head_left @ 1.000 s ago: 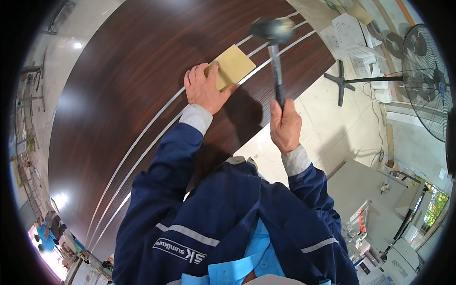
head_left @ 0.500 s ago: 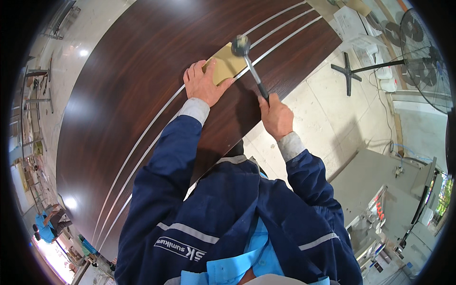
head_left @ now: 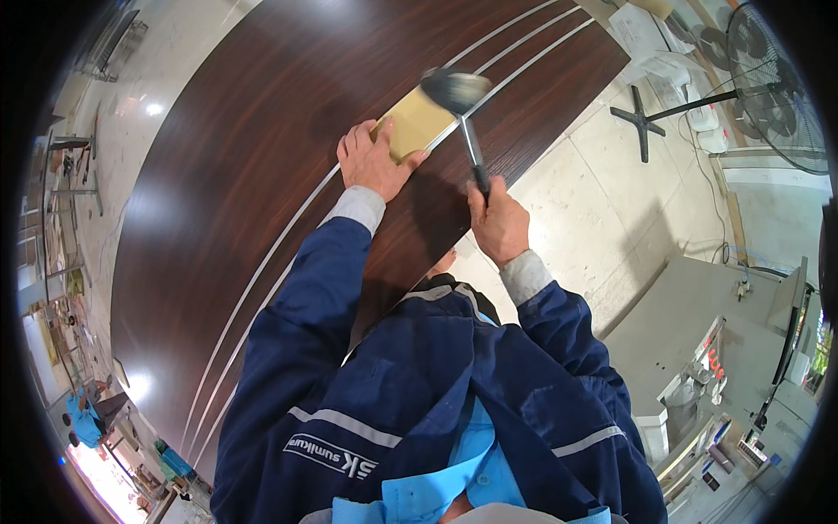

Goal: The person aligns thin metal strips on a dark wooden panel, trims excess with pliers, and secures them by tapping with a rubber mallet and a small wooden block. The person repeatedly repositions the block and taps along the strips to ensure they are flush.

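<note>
Across the dark tabletop (head_left: 196,227), the left grip (head_left: 368,164) spans the yellow block (head_left: 418,123); the right grip (head_left: 500,223) clasps the mallet (head_left: 452,91), best landed squarely, clear of the left.

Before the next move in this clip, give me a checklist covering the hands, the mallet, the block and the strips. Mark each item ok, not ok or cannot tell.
1. Left hand holding the yellow block at its near end: ok.
2. Right hand closed around the handle of the mallet: ok.
3. Left fingers out from under the mallet's head: ok, it is over the block's far end.
4. Block lying over the light strips on the dark panel: ok.
5. Mallet's head touching the block: cannot tell, it is blurred.
6. Strips seated flat beneath the block: cannot tell, hidden.
</note>
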{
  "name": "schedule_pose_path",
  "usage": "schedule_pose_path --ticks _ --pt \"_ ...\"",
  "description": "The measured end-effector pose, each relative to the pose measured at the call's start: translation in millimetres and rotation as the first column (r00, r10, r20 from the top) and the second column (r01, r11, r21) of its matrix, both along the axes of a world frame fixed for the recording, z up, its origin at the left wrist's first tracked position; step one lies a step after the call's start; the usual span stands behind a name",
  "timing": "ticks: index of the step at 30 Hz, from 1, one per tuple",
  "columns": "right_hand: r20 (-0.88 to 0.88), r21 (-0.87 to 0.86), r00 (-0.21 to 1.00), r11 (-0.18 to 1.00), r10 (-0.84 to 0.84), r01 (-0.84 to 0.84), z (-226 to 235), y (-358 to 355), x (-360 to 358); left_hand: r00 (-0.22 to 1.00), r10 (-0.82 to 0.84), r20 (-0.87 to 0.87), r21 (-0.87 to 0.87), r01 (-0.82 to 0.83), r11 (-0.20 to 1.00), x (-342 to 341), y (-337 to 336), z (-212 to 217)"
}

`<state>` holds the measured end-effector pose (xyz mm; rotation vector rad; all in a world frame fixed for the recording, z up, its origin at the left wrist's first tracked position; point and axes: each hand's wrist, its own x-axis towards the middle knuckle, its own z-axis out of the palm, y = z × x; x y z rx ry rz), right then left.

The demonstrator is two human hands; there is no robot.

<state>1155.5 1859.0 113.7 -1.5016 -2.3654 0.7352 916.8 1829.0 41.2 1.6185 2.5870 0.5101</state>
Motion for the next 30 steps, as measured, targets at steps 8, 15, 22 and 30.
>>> schedule_pose_path --ticks 8,15,22,30 --pt "-0.100 0.013 0.993 0.998 -0.059 0.060 -1 -75 -23 1.000 0.003 -0.010 0.028 -0.002 1.000 -25 -77 -2" --pt "-0.237 0.011 0.971 0.999 -0.035 0.039 1 -152 -37 0.999 0.034 0.039 0.001 -0.034 0.999 -42 -153 0" --pt "-0.226 -0.009 0.974 1.000 -0.024 0.023 2 -212 -66 0.999 0.041 0.028 0.014 -0.041 0.999 -68 -229 0" --pt "-0.080 0.053 0.997 0.999 0.000 0.004 -2 -279 -90 0.999 0.015 0.029 0.044 -0.016 0.999 -88 -295 -3"
